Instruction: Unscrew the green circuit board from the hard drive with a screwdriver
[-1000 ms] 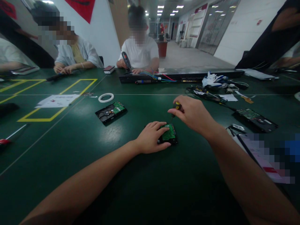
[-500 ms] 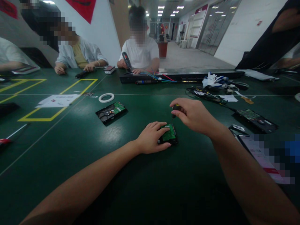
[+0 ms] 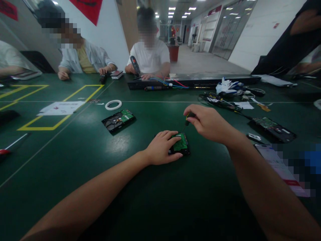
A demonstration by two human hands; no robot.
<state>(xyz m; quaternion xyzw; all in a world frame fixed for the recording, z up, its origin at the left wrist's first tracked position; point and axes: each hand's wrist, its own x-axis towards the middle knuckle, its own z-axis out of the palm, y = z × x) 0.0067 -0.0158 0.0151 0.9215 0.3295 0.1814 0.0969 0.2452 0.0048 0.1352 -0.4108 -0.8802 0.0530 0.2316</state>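
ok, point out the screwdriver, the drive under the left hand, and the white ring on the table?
Screwdriver (image 3: 187, 122): head view, lower part of the handle.
Held-down drive (image 3: 181, 144): head view, green circuit board.
White ring (image 3: 113, 109): head view, near side of its rim.

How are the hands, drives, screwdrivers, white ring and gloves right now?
Middle drive: flat, green board up
Left hand: spread on that drive
Small screwdriver: held, tip down
Right hand: holding it
Left drive: lying flat
Right drive: lying flat
Red-handled screwdriver: lying down
White ring: lying flat
Gloves: crumpled
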